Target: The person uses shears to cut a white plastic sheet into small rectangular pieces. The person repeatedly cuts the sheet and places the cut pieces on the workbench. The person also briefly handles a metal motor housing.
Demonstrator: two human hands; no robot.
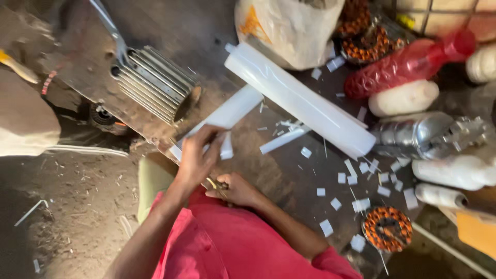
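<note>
My left hand [196,157] presses down on the near end of a long white sheet strip [230,111] that lies on a dark work surface [289,170]. Just behind it, my right hand [236,190] is closed around a pair of scissors [219,187] with brass-coloured handles; the blades are hidden under my left hand. A red cloth [227,243] covers my lap below both hands. A thick white roll [299,101] lies diagonally beyond the strip. Several small white cut pieces [336,204] are scattered to the right.
A finned metal housing [155,82] sits at the upper left. A copper-wound coil [387,228] lies at the lower right and another [369,44] at the top. A red plastic bottle [408,64], a silver metal part [413,137] and white rolls [454,170] crowd the right side.
</note>
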